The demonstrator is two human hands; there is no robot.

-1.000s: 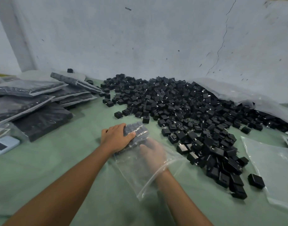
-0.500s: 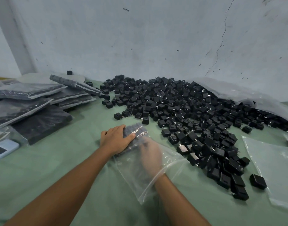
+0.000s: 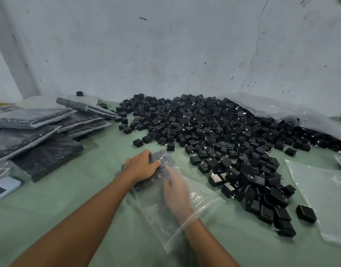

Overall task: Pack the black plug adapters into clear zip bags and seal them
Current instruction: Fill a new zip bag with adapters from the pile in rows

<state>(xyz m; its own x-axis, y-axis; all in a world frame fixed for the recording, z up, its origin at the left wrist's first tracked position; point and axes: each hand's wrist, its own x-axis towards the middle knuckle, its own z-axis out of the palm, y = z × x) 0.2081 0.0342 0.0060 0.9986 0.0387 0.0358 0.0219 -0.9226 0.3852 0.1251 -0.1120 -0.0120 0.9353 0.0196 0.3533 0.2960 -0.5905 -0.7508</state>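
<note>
Head view | zip bag [image 3: 187, 214] flat on table [image 3: 73, 205], mouth toward 5 o'clock | bagged adapters [image 3: 165, 159] at its 11 o'clock end, left hand [image 3: 141, 166] clamped over them | right hand [image 3: 175, 191] inside bag, blurred, grip unclear | loose plug adapters [image 3: 223, 132] at 2 o'clock | risk: pulling the hand out drags the bag, spilling adapters.

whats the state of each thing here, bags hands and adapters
zip bag: unsealed, partly filled
left hand: grips zip bag's filled end
right hand: inside zip bag, blurred, grip unclear
packed bags: filled, stacked
adapter pile: loose, unpacked
spare bag: empty, lying flat
</note>
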